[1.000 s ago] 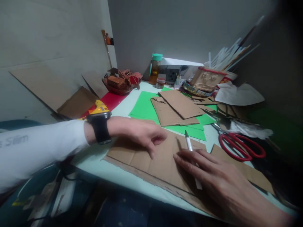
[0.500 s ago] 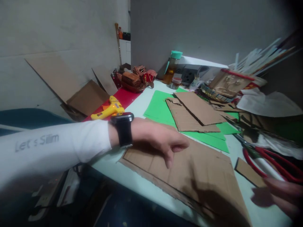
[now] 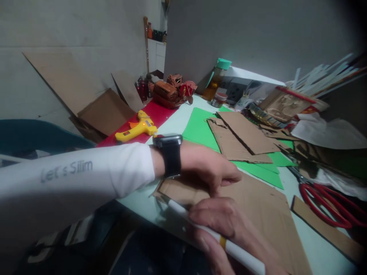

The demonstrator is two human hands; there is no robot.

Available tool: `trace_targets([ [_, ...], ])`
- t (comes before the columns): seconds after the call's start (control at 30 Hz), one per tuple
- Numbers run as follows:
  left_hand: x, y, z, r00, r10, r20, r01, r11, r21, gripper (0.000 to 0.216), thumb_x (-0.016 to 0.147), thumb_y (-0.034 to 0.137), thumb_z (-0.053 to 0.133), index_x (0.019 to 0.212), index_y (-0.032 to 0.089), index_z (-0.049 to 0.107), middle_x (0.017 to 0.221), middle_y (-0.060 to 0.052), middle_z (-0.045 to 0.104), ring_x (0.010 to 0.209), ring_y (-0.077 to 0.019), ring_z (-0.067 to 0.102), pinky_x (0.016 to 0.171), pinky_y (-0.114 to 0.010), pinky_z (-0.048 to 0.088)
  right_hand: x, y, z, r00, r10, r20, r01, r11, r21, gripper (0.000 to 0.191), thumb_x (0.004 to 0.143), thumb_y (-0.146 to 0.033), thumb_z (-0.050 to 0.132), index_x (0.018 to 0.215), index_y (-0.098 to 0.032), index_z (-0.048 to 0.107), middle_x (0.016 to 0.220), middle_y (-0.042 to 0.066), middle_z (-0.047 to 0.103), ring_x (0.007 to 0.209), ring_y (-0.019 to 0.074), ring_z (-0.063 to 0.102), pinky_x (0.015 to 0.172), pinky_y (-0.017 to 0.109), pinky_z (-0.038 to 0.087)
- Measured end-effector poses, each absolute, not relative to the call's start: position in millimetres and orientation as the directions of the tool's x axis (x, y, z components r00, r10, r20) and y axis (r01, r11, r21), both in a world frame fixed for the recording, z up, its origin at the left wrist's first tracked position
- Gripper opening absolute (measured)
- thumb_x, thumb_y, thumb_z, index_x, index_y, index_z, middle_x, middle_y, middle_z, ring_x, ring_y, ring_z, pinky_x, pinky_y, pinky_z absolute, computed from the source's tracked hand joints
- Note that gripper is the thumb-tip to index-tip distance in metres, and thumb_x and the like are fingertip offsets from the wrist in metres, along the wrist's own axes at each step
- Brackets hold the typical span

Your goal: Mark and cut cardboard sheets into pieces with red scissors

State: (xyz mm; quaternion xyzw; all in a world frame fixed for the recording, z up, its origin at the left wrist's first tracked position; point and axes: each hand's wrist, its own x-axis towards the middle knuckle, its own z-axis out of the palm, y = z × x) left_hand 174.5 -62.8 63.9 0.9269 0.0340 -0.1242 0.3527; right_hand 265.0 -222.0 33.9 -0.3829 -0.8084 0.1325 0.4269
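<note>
Cardboard sheet point(image 3: 252, 206) lies flat at the near table edge, and your left hand point(image 3: 209, 168) presses down on its left end, fingers curled, so it stays put. Your right hand point(image 3: 226, 225) is closed around a white marker point(image 3: 212, 236), whose tip reaches toward the sheet's near left corner; whether it touches is hard to tell. Red scissors point(image 3: 327, 202) wait just right of the sheet.

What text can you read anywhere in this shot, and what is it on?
"Let's Slim": grey print on the white sleeve of the left arm.
Box at the back right: its print is too blurred to read.
Nothing else legible.
</note>
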Motion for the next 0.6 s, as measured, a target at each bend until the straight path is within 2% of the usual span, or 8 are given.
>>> trace_targets([
  [0.2,174.3,-62.0,63.9,0.968,-0.025,-0.25,0.143,-0.761,0.633,0.033,0.075,0.014,0.063,0.073,0.027,0.033,0.079,0.004,0.047,0.084,-0.019,0.048,0.065,-0.035,0.032,248.0,-222.3,28.7,-0.267,0.758,0.595,0.479,0.64,-0.601,0.019,0.084,-0.004,0.069,0.1,-0.015,0.068,0.088,0.006,0.071,0.08,0.0161,0.073,0.066,0.018,0.061],
  [0.4,175.6,-61.0,60.6,0.969,-0.023,-0.245,0.14,-0.768,0.625,0.03,0.073,0.014,0.061,0.073,0.027,0.034,0.078,0.004,0.047,0.081,-0.0189,0.048,0.064,-0.035,0.033,236.6,-227.7,24.1,-0.15,0.803,0.576,0.463,0.572,-0.677,0.02,0.084,-0.004,0.07,0.098,-0.017,0.067,0.09,0.005,0.069,0.081,0.0162,0.071,0.07,0.022,0.06],
  [0.6,174.4,-61.6,61.7,0.968,-0.024,-0.248,0.14,-0.769,0.623,0.032,0.075,0.017,0.064,0.073,0.027,0.034,0.078,0.005,0.046,0.079,-0.0177,0.047,0.064,-0.035,0.033,232.1,-228.3,22.7,-0.152,0.791,0.593,0.533,0.571,-0.625,0.011,0.086,-0.01,0.068,0.093,-0.018,0.069,0.087,0.004,0.071,0.075,0.015,0.073,0.067,0.018,0.06],
])
